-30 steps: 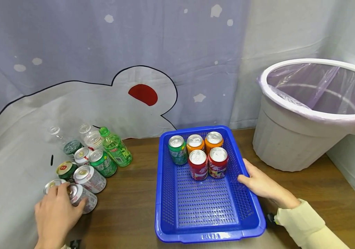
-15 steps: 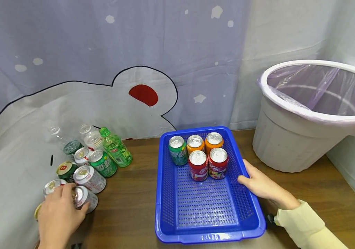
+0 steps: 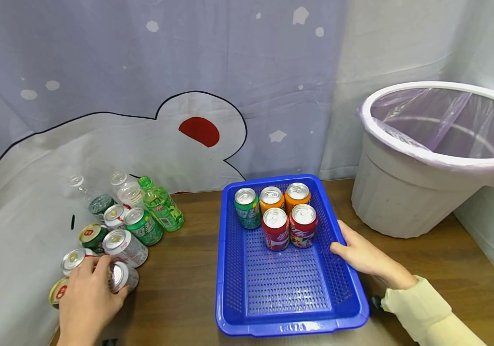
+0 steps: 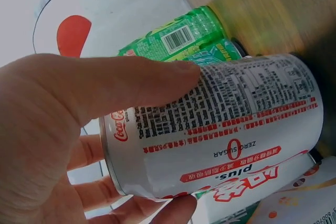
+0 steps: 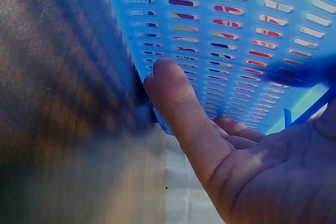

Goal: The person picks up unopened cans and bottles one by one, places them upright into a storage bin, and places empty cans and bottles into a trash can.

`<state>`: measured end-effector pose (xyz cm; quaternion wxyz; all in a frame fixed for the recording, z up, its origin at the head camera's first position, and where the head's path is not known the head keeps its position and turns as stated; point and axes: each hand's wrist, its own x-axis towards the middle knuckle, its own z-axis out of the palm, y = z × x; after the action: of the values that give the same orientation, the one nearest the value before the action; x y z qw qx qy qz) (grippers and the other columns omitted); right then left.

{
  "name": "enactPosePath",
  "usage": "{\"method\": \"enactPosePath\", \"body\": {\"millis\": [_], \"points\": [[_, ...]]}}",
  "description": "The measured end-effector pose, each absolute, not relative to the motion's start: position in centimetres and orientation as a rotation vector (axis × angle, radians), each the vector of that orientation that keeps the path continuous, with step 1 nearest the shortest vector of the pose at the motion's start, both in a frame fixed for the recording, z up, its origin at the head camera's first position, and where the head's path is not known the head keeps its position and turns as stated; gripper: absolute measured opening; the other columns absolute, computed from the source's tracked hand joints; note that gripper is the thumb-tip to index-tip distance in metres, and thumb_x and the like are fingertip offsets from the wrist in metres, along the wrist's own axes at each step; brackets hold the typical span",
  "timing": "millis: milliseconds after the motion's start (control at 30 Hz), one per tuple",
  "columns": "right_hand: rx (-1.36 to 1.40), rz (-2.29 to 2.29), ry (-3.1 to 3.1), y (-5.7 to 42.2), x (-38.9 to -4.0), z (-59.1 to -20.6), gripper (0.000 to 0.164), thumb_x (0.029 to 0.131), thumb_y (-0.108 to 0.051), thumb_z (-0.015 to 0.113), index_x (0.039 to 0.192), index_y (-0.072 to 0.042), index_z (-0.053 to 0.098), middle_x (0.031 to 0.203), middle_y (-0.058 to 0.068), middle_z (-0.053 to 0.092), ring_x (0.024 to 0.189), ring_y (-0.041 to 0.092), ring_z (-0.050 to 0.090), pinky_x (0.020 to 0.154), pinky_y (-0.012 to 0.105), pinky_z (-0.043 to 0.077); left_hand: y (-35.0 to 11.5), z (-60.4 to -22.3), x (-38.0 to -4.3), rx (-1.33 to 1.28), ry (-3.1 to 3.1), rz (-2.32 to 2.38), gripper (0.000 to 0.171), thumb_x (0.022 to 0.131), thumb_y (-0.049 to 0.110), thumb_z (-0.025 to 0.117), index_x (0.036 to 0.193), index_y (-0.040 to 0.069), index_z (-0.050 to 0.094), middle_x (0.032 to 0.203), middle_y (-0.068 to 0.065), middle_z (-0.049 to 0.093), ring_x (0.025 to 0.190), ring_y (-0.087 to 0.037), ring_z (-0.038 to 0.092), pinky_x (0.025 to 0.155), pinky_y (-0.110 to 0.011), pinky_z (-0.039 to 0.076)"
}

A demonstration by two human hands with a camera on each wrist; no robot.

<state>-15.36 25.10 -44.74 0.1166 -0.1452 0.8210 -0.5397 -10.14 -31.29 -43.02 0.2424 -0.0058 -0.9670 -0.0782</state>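
Note:
At the lower left of the head view, my left hand (image 3: 87, 299) grips a silver Coca-Cola can (image 3: 126, 277). In the left wrist view the thumb lies along the can's (image 4: 236, 114) printed side, with fingers curled around its lower side. My right hand (image 3: 367, 254) holds the right rim of a blue plastic basket (image 3: 292, 330), thumb over the rim. The right wrist view shows its fingers against the basket's slotted outer wall (image 5: 231, 40). Inside the basket stand a green can (image 3: 248, 217), two orange cans (image 3: 271, 206) and two red cans (image 3: 276, 236).
Several other cans stand around the left hand, including a silver can (image 3: 126, 250), a green can (image 3: 146, 229) and a gold-topped can (image 3: 58, 290). Behind them are a green bottle (image 3: 163, 211) and clear bottles (image 3: 129, 193). A lined white bin (image 3: 391, 197) stands at right.
My left hand has shifted slightly right with the silver can, bringing a gold-topped can into view at the far left. The right hand and basket have stayed in place.

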Motion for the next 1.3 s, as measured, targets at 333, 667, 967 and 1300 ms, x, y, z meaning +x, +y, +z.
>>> {"method": "enactPosePath", "body": {"millis": [333, 667, 967, 1300], "points": [[-0.400, -1.569, 2.420, 25.0, -15.3, -44.6, 0.060, 0.096, -0.003, 0.051, 0.150, 0.010, 0.027, 0.131, 0.036, 0.056, 0.094, 0.028, 0.072, 0.073, 0.037, 0.064, -30.9, -42.6, -10.1, -0.153, -2.593, -0.221, 0.075, 0.043, 0.016, 0.098, 0.110, 0.004, 0.067, 0.103, -0.022, 0.062, 0.091, -0.049, 0.059, 0.072, -0.064, 0.045], [-0.389, -1.561, 2.423, 25.0, -15.3, -44.7, 0.060, 0.097, -0.003, 0.051, 0.150, 0.010, 0.028, 0.131, 0.037, 0.056, 0.092, 0.027, 0.073, 0.071, 0.037, 0.064, -29.1, -41.1, -10.1, -0.266, -2.528, -0.218, 0.075, 0.043, 0.017, 0.098, 0.111, 0.006, 0.068, 0.102, -0.018, 0.062, 0.093, -0.044, 0.059, 0.073, -0.061, 0.047], [-0.393, -1.567, 2.416, 25.0, -15.3, -44.6, 0.059, 0.097, -0.003, 0.051, 0.150, 0.010, 0.028, 0.131, 0.036, 0.056, 0.091, 0.027, 0.073, 0.070, 0.037, 0.064, -26.5, -39.4, -10.9, -0.374, -2.457, -0.264, 0.070, 0.048, 0.016, 0.095, 0.113, 0.007, 0.068, 0.106, -0.013, 0.063, 0.098, -0.040, 0.060, 0.082, -0.057, 0.049], [-0.424, -1.574, 2.420, 25.0, -15.3, -44.7, 0.058, 0.096, -0.001, 0.051, 0.148, 0.012, 0.029, 0.127, 0.035, 0.058, 0.091, 0.027, 0.072, 0.070, 0.036, 0.064, -24.0, -38.1, -12.5, -0.519, -2.388, -0.370, 0.066, 0.057, 0.017, 0.094, 0.117, 0.007, 0.069, 0.116, -0.013, 0.066, 0.107, -0.038, 0.061, 0.095, -0.049, 0.047]]}}
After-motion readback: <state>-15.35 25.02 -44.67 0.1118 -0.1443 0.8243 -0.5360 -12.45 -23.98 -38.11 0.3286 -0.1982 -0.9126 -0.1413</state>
